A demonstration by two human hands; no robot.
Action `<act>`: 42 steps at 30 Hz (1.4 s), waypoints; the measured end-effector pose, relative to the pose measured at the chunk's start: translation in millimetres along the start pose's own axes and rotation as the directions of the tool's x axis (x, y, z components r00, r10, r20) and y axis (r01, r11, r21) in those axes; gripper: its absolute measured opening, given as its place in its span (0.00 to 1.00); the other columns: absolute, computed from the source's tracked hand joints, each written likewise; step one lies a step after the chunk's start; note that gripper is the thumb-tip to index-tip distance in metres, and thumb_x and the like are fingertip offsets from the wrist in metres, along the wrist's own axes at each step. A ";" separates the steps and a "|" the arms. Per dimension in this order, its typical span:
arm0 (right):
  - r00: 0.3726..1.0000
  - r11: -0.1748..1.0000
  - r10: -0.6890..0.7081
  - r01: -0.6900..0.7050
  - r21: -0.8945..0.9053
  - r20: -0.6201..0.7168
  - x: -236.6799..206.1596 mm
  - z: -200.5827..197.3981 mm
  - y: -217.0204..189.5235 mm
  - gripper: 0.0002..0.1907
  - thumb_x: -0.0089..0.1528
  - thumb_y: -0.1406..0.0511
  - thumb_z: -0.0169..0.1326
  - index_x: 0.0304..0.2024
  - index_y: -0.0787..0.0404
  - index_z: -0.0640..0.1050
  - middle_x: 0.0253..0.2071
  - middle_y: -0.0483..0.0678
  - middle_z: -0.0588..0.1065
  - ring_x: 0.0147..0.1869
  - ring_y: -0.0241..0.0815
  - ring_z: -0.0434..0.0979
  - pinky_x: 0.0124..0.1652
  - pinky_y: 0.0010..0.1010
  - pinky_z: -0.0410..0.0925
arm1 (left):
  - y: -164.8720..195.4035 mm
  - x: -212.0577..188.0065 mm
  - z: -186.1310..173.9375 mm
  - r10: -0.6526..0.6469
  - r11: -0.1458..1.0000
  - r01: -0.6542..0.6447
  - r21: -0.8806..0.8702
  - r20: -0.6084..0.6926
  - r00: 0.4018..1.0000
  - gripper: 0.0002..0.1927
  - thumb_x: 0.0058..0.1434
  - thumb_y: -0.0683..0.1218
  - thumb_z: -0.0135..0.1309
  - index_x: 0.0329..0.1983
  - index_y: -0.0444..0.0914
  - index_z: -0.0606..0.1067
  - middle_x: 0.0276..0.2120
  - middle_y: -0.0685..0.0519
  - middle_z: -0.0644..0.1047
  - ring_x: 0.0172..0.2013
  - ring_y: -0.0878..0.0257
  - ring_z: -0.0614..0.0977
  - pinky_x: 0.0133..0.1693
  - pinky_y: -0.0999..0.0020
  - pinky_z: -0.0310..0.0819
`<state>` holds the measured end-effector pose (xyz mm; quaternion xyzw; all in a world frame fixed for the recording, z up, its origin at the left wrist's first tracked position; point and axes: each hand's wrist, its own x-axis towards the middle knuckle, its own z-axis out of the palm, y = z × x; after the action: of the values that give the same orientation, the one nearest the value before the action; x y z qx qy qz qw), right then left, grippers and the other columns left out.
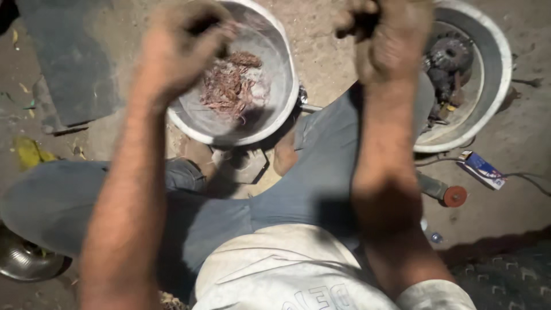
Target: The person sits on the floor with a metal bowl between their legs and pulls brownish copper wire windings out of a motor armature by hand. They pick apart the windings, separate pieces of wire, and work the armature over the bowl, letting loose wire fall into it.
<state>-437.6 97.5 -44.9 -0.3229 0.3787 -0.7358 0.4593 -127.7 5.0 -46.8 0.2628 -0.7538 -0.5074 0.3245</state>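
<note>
My left hand is closed in a fist over the near rim of a round metal bowl that holds a tangle of reddish copper wire. Something dark shows inside its curled fingers, too blurred to name. My right hand is also closed, raised between that bowl and a second metal bowl on the right, which holds dark greasy gear-like parts. A dark bit shows in its fingers, unclear. I sit on the ground with legs in grey trousers spread below the bowls.
A dark flat slab lies at upper left on the dusty ground. A tool with a red disc and a small blue and white box lie at the right. A shiny metal vessel sits at lower left.
</note>
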 end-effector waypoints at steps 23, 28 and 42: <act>0.727 0.959 0.276 -0.248 -0.134 0.628 -18.2 163.8 45.1 0.57 0.54 0.55 0.69 0.76 0.60 0.52 0.73 0.49 0.59 0.78 0.41 0.59 0.73 0.36 0.56 | 82.2 35.6 4.1 0.119 0.945 -0.287 -0.154 -0.657 0.745 0.03 0.59 0.37 0.46 0.36 0.35 0.70 0.30 0.58 0.68 0.32 0.70 0.68 0.35 0.73 0.65; 0.676 0.789 0.498 -0.095 -0.607 0.542 -14.7 153.3 77.9 0.17 0.59 0.66 0.58 0.49 0.69 0.79 0.38 0.52 0.80 0.44 0.47 0.80 0.46 0.39 0.74 | 80.0 8.7 -25.6 0.017 0.999 -0.045 -0.016 -0.751 0.660 0.03 0.57 0.37 0.50 0.34 0.35 0.71 0.25 0.52 0.72 0.27 0.66 0.73 0.32 0.69 0.69; 0.782 0.348 0.369 0.385 -0.855 0.502 -34.5 197.9 57.5 0.13 0.57 0.64 0.61 0.42 0.64 0.81 0.29 0.53 0.79 0.31 0.41 0.79 0.34 0.34 0.72 | 59.2 -72.6 -52.7 0.056 0.745 0.187 0.640 -0.340 0.939 0.13 0.54 0.50 0.57 0.36 0.35 0.78 0.28 0.41 0.80 0.33 0.42 0.82 0.37 0.48 0.76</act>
<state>-237.2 60.9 1.6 -0.7498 0.5514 -0.2328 0.2821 -44.5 46.9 6.9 0.4704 -0.8074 -0.1648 0.3156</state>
